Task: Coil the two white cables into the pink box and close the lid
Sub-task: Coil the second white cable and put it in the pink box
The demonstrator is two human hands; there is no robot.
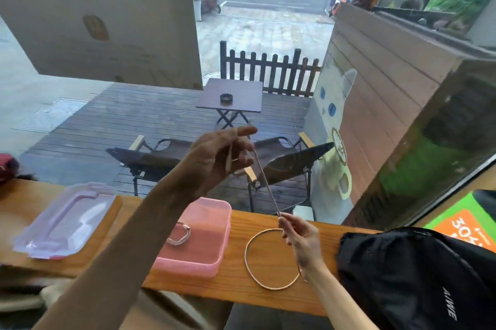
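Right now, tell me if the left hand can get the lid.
Probably not yet: the left hand is raised, gripping the white cable. The lid lies uncovered left of the pink box.

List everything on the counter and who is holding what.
pink box: one, open, counter centre
coiled cable: one, white, inside the box
lid: one, clear lilac, off the box, counter left
second cable: one, white, a loop lying on the counter right of the box, one end pulled taut upward
black bag: one, counter right
wooden counter: one, along the window
left hand: raised, gripping the second cable's upper end
right hand: pinching the same cable lower down, above the loop
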